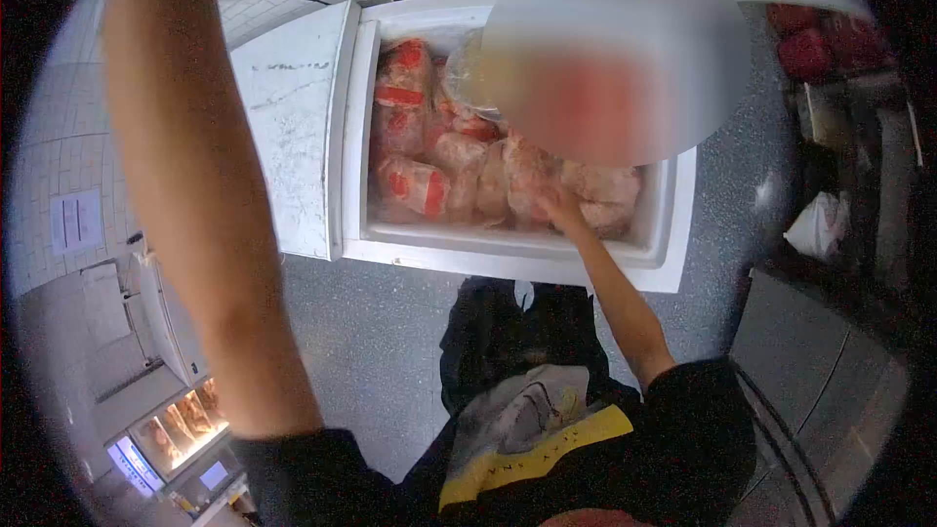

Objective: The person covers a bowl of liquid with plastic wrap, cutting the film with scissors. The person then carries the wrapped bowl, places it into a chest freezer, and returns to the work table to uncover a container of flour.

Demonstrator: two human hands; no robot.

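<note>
My right hand [556,203] reaches down into an open white chest freezer [517,265]. It is at the wrapped pale pieces of frozen meat [603,197] near the front right of the load. The fingers are hazy against the meat, so I cannot make out whether they grip a piece. My left arm runs up along the left side of the view, and its hand is beyond the top edge. Several bags of frozen meat with red labels [415,185] fill the left half of the freezer. A grey blurred patch hides the upper right part.
The freezer's white lid [293,137] stands at its left. Grey speckled floor [361,332] lies around it. Grey cabinets [795,351] are at the right, below a white plastic bag [818,224]. A lit display case [181,425] is at the lower left.
</note>
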